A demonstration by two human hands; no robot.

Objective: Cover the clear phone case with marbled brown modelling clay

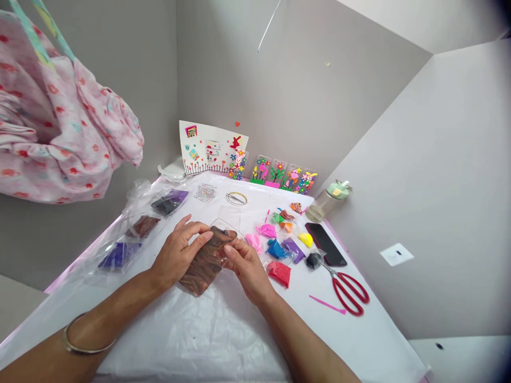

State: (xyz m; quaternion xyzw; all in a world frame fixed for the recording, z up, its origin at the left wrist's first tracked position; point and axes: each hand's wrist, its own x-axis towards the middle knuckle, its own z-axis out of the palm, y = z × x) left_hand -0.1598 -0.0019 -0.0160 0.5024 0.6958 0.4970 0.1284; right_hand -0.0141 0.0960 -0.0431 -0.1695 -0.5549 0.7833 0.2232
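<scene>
A flat, clear plastic case (228, 215), much like a phone case, is mostly covered by a sheet of brown and black marbled clay (202, 271). It lies tilted between my hands above the white table cover. My left hand (179, 250) grips the upper left side, thumb on the clay and fingers partly hidden. At the right edge, my right hand (245, 263) pinches the case and clay between thumb and fingers. The clear upper end is bare of clay. Small bags of coloured clay, among them a red one (279, 273) and a blue one (276, 249), lie beside my right hand.
Red-handled scissors (351, 292), a black phone (325, 244) and a bottle (329, 201) line the right side. Plastic bags of dark clay (143, 227) lie left. Rhinestones (205, 192), a gold ring (237, 198) and decorated panels (277, 173) are behind. Pink cloth (64, 127) hangs upper left.
</scene>
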